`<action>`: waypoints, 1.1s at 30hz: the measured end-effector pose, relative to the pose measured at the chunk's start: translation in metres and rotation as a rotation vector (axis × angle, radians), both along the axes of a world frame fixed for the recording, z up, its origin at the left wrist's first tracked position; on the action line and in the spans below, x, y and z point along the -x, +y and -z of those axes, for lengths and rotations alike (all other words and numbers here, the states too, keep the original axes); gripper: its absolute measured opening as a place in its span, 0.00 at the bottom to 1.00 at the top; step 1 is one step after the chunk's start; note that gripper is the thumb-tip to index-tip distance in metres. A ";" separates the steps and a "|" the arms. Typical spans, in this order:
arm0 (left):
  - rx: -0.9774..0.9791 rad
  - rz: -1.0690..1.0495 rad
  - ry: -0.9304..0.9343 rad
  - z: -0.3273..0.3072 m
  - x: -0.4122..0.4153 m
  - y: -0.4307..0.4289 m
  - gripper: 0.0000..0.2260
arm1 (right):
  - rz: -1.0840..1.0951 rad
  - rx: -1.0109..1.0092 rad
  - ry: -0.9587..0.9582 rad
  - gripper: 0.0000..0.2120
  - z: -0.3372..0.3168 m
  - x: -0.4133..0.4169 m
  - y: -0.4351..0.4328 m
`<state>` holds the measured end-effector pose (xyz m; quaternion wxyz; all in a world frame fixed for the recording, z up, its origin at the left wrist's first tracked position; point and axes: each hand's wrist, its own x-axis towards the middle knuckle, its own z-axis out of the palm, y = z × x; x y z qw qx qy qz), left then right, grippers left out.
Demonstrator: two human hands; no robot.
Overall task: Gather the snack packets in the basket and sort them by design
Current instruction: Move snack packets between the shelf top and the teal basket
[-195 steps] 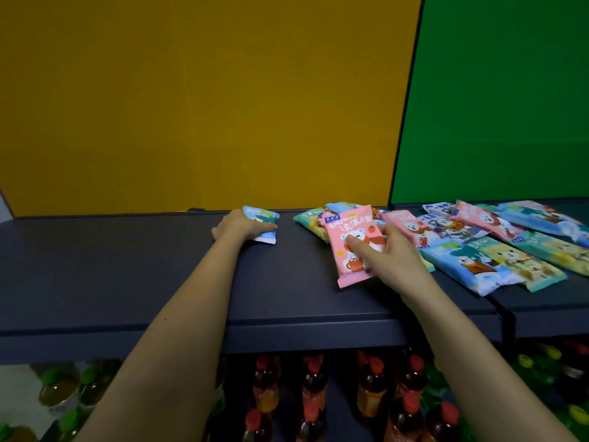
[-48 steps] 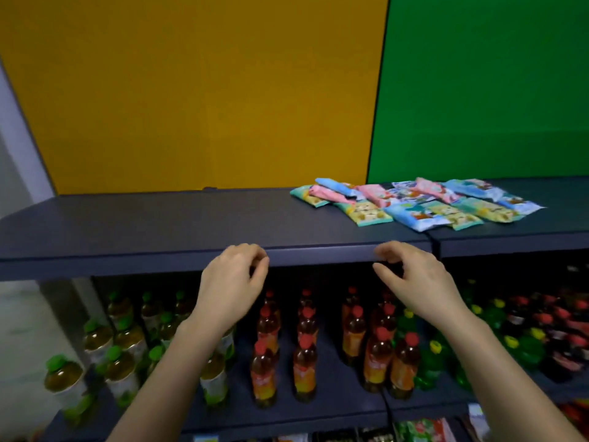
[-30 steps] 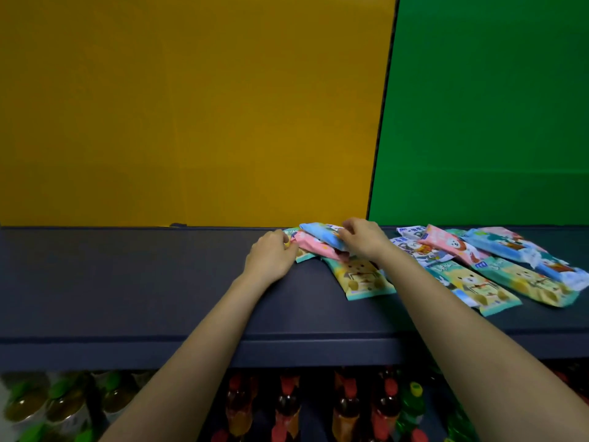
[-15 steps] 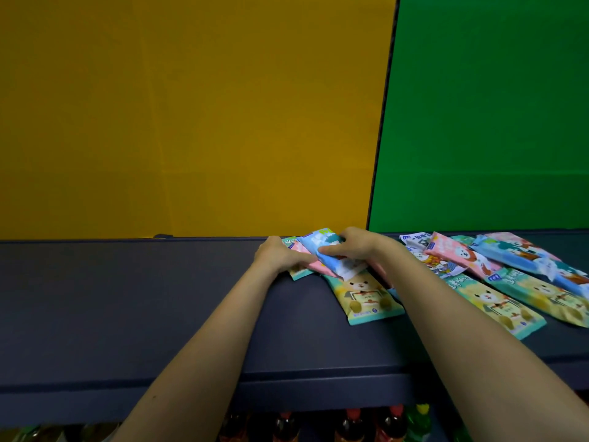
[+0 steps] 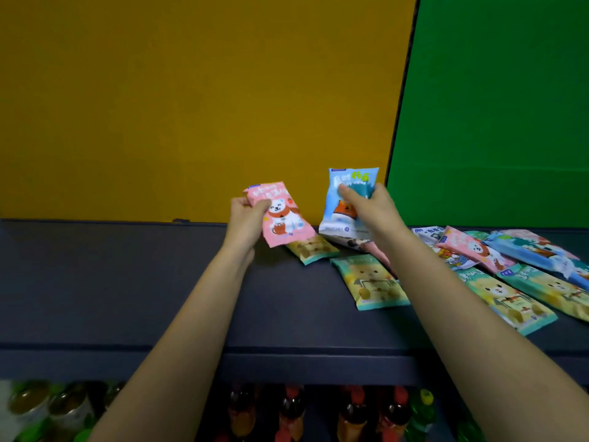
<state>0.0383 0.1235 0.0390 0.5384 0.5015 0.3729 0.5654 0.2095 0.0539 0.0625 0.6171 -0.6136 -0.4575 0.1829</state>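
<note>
the left hand [image 5: 247,218] grips a pink plastic snack packet with a white bear [image 5: 278,215] above the dark grey shelf top [image 5: 127,282], near its back edge. the right hand [image 5: 366,205] grips a light blue plastic snack packet [image 5: 345,202] beside it. more printed snack packets [image 5: 497,272] lie spread toward the shelf's right end.

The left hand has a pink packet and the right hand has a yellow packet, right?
Not quite. The left hand does hold the pink packet, but the right hand holds a blue packet, not a yellow one. The head view shows it; a yellow packet lies on the shelf.
</note>
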 end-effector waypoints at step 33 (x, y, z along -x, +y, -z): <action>0.629 -1.197 -0.080 0.293 0.513 -0.471 0.15 | -1.483 0.753 -0.013 0.05 0.301 0.580 -0.205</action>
